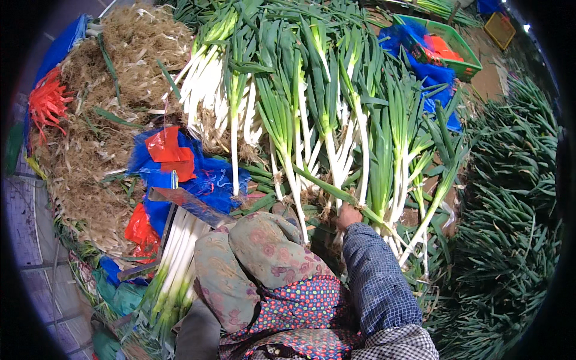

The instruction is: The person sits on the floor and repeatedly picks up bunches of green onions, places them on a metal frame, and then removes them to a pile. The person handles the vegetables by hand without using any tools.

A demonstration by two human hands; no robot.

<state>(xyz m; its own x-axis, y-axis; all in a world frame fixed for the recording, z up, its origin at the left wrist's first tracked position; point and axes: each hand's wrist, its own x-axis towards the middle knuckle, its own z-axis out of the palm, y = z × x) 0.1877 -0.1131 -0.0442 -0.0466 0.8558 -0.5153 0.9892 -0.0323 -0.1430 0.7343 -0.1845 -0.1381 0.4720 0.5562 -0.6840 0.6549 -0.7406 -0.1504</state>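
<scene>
Resting: right hand (348, 216) partly curled, hold unclear | slender white-shanked, green-leaved leek (365, 157) at its 12 o'clock, axis roughly 12-to-6 | right nearer; left hand out of sight, grip unknowable

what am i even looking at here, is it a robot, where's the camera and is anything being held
No robot: this is a person working with bare hands. There is one picture, from a wide fisheye camera on their head, looking down past their own knees; the lens bends edges and darkens the rim. Ahead lie long white-and-green leek-like stalks. To the left are a brown heap of roots and a bundle of stalks by a metal frame; to the right, piled green leaves. The right hand reaches among the stalks; its fingers are mostly hidden, so its grip is unclear. The left hand isn't visible.
</scene>
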